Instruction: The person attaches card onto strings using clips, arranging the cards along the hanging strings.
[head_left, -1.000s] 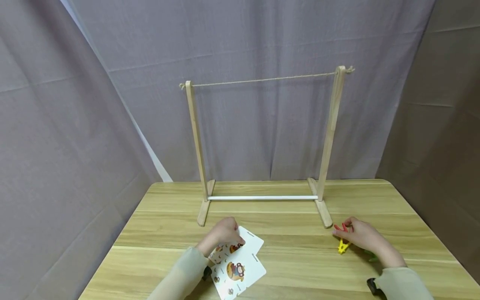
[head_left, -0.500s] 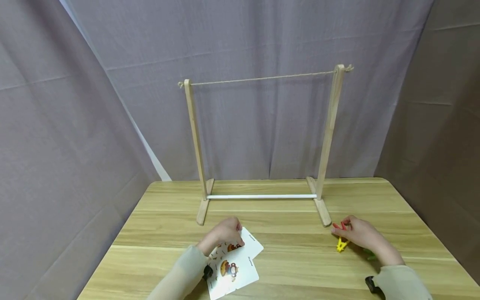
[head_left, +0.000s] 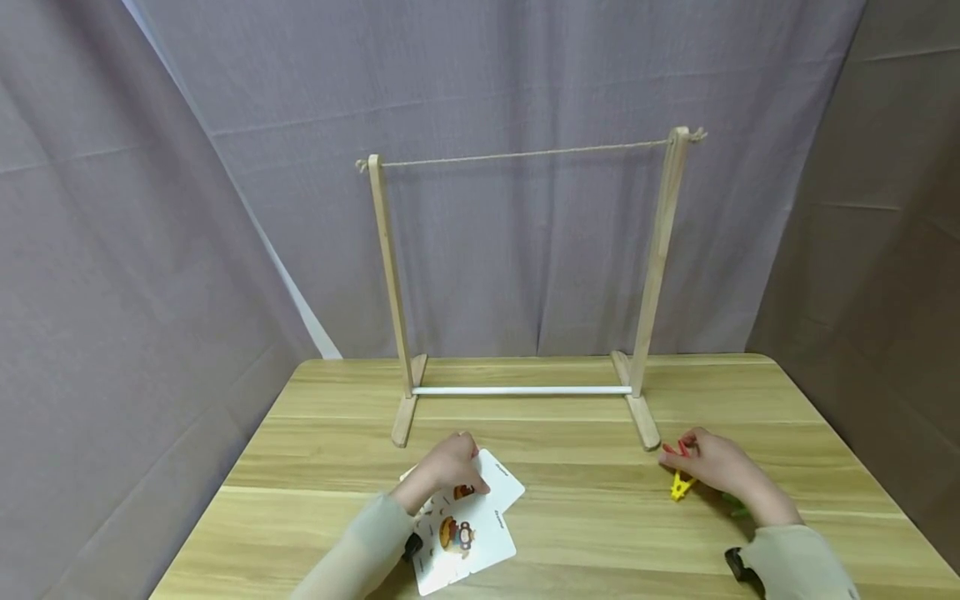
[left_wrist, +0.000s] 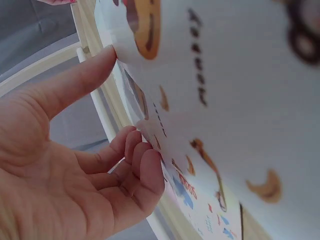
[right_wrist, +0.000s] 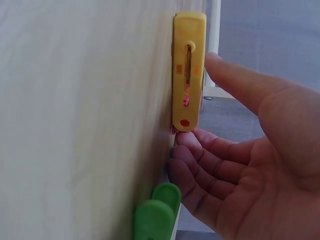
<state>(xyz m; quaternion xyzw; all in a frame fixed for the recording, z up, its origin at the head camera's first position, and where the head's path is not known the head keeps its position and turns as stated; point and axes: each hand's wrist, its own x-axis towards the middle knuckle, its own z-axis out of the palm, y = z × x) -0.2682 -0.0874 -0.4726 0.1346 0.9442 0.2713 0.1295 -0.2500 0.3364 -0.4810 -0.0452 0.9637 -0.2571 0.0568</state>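
My left hand (head_left: 448, 465) reaches over several white printed cards, its thumb and fingers bent onto the edge of the rear card (head_left: 504, 482). The front card (head_left: 487, 537), with a monkey drawing, overlaps it on the table. In the left wrist view, the thumb and curled fingertips touch the card edges. My right hand (head_left: 716, 462) pinches a red clothespin (head_left: 678, 448) between thumb and fingers. Right in front of it lies a yellow clothespin (right_wrist: 190, 70), which hides most of the red one in the right wrist view. A green clothespin (right_wrist: 152, 220) sits under the right wrist.
A wooden stand (head_left: 654, 262) with a string (head_left: 525, 156) tied between its two posts is at the back of the table (head_left: 570, 500). A white rod (head_left: 521, 390) joins its feet. Grey curtains (head_left: 480, 250) hang behind the table and at both sides.
The front monkey card has turned and slid a little left, and a card corner now shows left of my left hand. My right hand and the clothespins have hardly moved.
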